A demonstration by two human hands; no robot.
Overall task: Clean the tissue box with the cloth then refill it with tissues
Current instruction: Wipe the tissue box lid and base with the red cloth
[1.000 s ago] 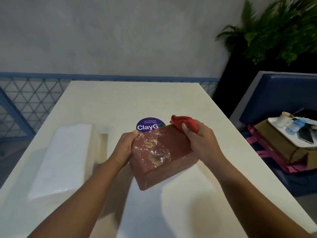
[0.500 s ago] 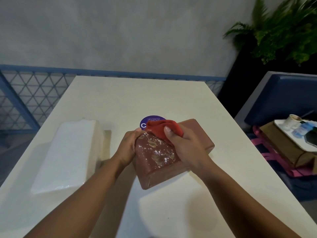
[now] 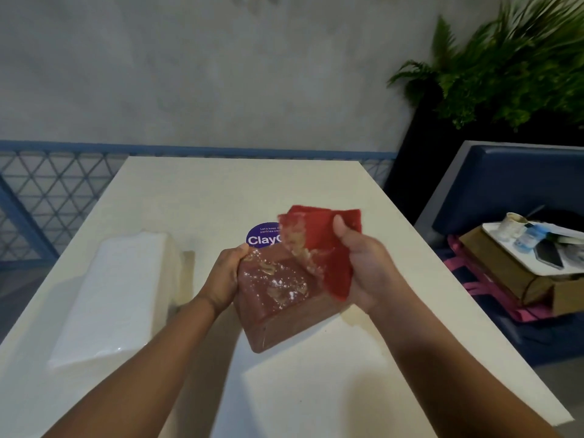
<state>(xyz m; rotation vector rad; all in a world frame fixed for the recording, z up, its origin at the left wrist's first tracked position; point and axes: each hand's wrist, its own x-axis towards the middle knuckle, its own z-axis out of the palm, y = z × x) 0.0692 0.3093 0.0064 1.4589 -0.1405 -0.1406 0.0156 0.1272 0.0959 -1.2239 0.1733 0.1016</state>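
Two hands are over the white desk [image 3: 316, 390]: the left hand [image 3: 226, 279] grips the left side of the dirty brown tissue box [image 3: 278, 298], which is tilted. The right hand [image 3: 363, 263] pinches the red cloth [image 3: 325, 248] over the box's right end. White tissues [image 3: 117, 298] lie off to the left.

The right hand [image 3: 363, 267] is lifting the red cloth [image 3: 325, 245] off the tissue box [image 3: 278, 298], spreading it open right of centre instead of bunching it; the purple sticker [image 3: 262, 238] is showing more.
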